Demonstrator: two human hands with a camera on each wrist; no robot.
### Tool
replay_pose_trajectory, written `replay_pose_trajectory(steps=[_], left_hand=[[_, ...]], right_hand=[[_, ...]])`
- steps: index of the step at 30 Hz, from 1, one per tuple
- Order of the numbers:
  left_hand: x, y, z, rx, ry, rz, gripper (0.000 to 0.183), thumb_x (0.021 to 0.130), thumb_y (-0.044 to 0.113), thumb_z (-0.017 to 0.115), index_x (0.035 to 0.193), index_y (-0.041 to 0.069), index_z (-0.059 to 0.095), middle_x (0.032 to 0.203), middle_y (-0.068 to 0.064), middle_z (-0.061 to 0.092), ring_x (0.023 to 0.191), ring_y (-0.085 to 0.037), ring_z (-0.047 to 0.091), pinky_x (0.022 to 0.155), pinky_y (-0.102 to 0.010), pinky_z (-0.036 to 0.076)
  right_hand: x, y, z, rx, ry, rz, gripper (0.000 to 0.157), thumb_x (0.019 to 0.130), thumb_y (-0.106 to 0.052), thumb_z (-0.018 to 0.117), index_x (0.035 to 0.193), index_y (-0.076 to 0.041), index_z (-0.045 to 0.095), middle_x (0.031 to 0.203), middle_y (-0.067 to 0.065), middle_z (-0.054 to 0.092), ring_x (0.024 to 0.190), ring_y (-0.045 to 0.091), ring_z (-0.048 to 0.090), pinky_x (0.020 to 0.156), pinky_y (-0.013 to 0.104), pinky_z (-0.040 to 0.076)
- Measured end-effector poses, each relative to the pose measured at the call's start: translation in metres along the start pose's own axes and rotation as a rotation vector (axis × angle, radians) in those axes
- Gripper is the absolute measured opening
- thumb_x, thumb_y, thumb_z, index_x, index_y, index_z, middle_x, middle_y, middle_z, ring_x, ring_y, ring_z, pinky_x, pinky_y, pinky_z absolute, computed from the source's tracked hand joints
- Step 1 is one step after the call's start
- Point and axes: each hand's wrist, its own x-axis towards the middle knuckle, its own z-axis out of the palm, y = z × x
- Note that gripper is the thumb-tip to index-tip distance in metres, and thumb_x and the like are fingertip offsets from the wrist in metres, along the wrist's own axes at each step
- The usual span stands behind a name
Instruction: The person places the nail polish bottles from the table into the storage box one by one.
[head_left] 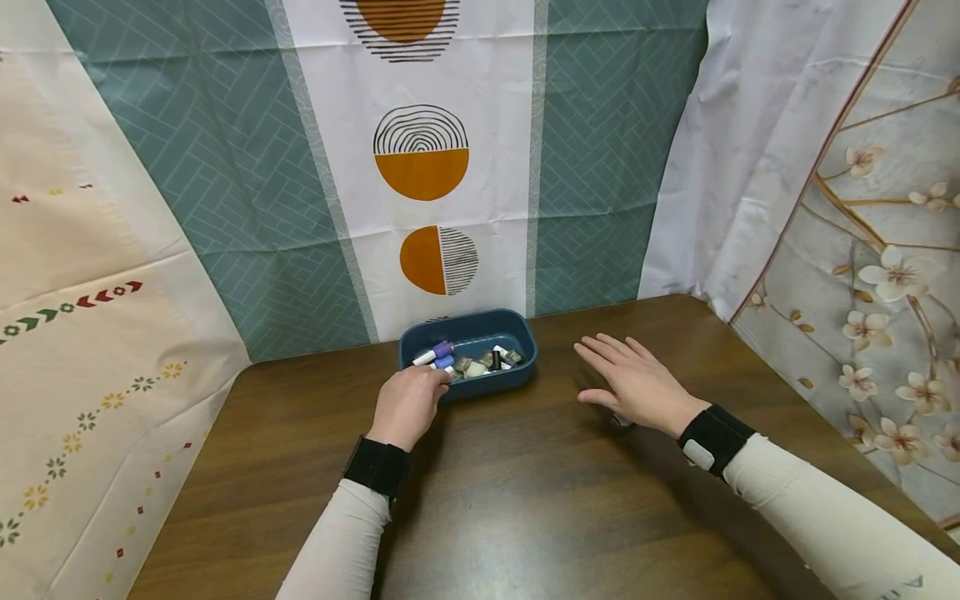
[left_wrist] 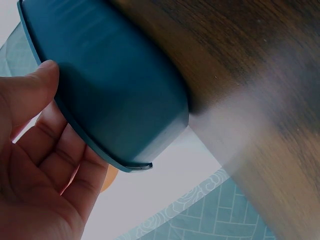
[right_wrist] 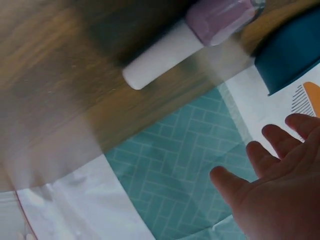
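A dark blue plastic bin (head_left: 480, 385) stands at the back of the table, with several small bottles inside. Among them are a purple nail polish bottle (head_left: 443, 348) with a white cap and one with a black cap (head_left: 496, 361). My left hand (head_left: 408, 404) grips the bin's near rim toward its left end. In the left wrist view the thumb (left_wrist: 46, 77) lies at the rim and the other fingers go behind the wall. My right hand (head_left: 637, 383) is spread over the table, right of the bin. Beneath it lies a mauve nail polish bottle (right_wrist: 220, 20) with a white cap, mostly hidden in the head view.
The brown wooden table (head_left: 480, 500) reaches back to a teal and white patterned curtain (head_left: 600, 167). A cream embroidered cloth (head_left: 90, 333) hangs at the left, and a floral curtain (head_left: 892, 333) hangs along the right edge. Both wrists wear black bands.
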Motion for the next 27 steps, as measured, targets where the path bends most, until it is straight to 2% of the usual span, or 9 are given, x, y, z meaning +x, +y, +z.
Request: replay_pose_trajectory(steps=[9, 16, 23, 27], left_hand=[[0.000, 0.000, 0.000, -0.002, -0.009, -0.011, 0.010, 0.099, 0.012, 0.084, 0.109, 0.012, 0.086, 0.101, -0.007, 0.081, 0.091, -0.027, 0.076, 0.087, -0.047, 0.064], [0.000, 0.000, 0.001, 0.009, -0.008, -0.009, 0.010, 0.099, 0.013, 0.084, 0.109, 0.012, 0.086, 0.100, -0.007, 0.081, 0.090, -0.026, 0.075, 0.086, -0.047, 0.064], [0.000, -0.001, 0.001, 0.010, -0.009, -0.003, 0.009, 0.099, 0.012, 0.084, 0.109, 0.013, 0.086, 0.099, -0.007, 0.081, 0.090, -0.027, 0.076, 0.085, -0.047, 0.064], [0.000, -0.001, 0.001, 0.010, -0.006, -0.001, 0.009, 0.100, 0.012, 0.084, 0.108, 0.012, 0.086, 0.099, -0.007, 0.081, 0.090, -0.027, 0.075, 0.085, -0.047, 0.063]], right_hand=[[-0.018, 0.010, 0.000, 0.044, -0.068, -0.028, 0.080, 0.102, -0.046, 0.079, 0.165, -0.005, 0.050, 0.166, 0.018, 0.052, 0.159, 0.043, 0.039, 0.127, 0.070, 0.024], [-0.032, 0.017, 0.001, 0.072, -0.057, -0.090, 0.074, 0.098, -0.044, 0.084, 0.155, -0.003, 0.061, 0.157, 0.018, 0.061, 0.153, 0.046, 0.047, 0.121, 0.076, 0.029], [-0.041, 0.025, 0.001, 0.099, -0.095, -0.096, 0.072, 0.091, -0.043, 0.089, 0.148, -0.004, 0.068, 0.150, 0.014, 0.067, 0.150, 0.043, 0.052, 0.122, 0.074, 0.030], [-0.044, 0.028, 0.000, 0.083, -0.089, -0.121, 0.070, 0.090, -0.044, 0.089, 0.145, -0.004, 0.071, 0.146, 0.014, 0.070, 0.145, 0.043, 0.057, 0.120, 0.073, 0.034]])
